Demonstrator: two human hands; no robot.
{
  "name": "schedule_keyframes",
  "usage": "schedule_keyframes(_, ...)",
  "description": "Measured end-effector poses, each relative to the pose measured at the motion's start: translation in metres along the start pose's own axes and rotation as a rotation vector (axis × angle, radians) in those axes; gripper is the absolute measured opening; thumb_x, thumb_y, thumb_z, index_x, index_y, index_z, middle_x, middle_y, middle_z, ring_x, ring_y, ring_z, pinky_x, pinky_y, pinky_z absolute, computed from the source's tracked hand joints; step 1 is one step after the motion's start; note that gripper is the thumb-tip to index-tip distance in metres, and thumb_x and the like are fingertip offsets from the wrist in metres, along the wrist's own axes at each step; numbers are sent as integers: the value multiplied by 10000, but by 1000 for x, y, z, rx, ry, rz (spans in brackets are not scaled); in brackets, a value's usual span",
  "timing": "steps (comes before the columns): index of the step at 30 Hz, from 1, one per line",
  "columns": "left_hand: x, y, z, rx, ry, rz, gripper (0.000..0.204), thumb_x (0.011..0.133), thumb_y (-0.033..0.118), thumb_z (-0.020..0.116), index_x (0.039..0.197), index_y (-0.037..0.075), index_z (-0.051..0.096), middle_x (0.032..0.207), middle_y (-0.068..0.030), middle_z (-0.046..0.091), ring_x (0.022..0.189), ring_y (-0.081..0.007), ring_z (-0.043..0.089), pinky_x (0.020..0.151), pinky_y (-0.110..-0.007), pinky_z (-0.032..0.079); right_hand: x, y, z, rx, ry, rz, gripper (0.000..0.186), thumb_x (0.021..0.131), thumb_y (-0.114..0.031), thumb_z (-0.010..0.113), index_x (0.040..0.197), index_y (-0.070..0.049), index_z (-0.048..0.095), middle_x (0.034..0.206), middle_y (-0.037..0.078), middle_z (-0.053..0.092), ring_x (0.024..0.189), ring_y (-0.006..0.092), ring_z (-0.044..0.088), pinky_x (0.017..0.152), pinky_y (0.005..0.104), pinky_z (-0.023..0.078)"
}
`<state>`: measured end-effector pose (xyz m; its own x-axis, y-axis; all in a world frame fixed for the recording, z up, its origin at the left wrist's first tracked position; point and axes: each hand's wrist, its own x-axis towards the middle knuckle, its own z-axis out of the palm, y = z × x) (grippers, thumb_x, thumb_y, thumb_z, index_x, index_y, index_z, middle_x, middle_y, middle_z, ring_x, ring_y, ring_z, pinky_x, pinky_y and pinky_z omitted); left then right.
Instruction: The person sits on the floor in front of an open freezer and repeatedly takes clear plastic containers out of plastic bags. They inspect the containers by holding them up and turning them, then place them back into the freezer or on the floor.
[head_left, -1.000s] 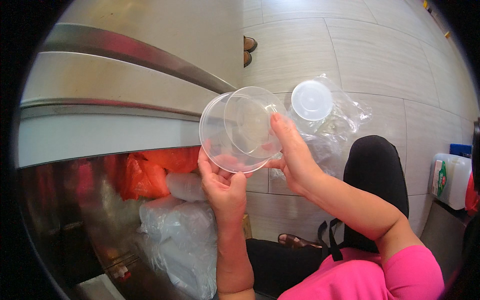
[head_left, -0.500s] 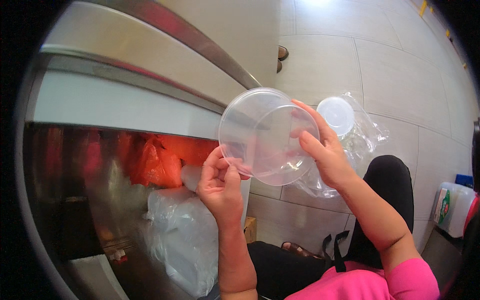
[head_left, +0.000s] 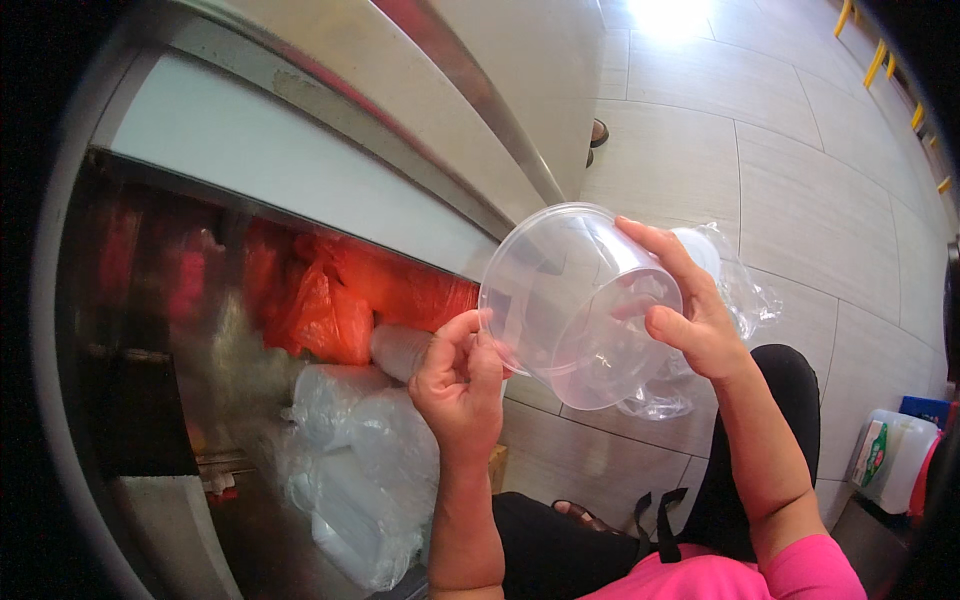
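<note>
Plastic tub (head_left: pixel 585 300), mid-frame: left hand (head_left: pixel 460 375) pinched its rim, right hand (head_left: pixel 695 315) clasped its side; positioning seemed in hand, apparently needing even support next.

Container tipped over, my right grip shifted round it.
On my feed the clear container (head_left: pixel 535 285) now leans its narrower end to the lower right, instead of the upper right; my right hand (head_left: pixel 708 322) has moved its fingers over the upper side. The white tub (head_left: pixel 705 250) behind has become partly hidden, and yellow legs (head_left: pixel 877 63) have come into view.
</note>
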<state>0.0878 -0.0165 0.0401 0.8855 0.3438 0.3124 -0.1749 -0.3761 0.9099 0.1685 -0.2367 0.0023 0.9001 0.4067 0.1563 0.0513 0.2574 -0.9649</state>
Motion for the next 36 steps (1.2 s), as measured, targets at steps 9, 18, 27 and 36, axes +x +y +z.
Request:
schedule_keyframes(9, -2, 12, -3, -42, 20, -8, 202, 905, -14, 585, 1092, -4, 661, 747, -24, 648, 633, -67, 602, 584, -219, 516, -5, -13, 1, -62, -101, -16, 923, 657, -588, 795, 1383, -89, 517, 1312, 100, 428, 1257, 247, 419, 959, 364, 444)
schedule_keyframes(18, -5, 12, -16, 31, -39, -23, 110, 932, 75, 593, 859, 4, 636, 652, -35, 631, 560, -78, 582, 519, -196, 450, -7, -12, -1, -205, -235, -167, 816, 680, -464, 818, 1370, -126, 543, 1307, 98, 448, 1176, 244, 477, 863, 358, 475)
schedule_keyframes(27, -5, 11, -8, 309, -64, 165, 114, 925, 39, 591, 987, 4, 679, 726, -26, 648, 592, -65, 580, 512, -215, 464, -5, -13, 0, -331, -344, -251, 786, 662, -392, 842, 1352, -136, 567, 1308, 114, 478, 1171, 252, 493, 901, 351, 454)
schedule_keyframes(36, -2, 10, -11, 381, -174, 140, 164, 955, 66, 575, 1076, 28, 679, 732, -25, 628, 582, -77, 589, 508, -212, 460, -7, -16, 3, -374, -295, -177, 922, 636, -387, 856, 1422, -102, 468, 1306, 111, 496, 1073, 221, 513, 863, 334, 451)
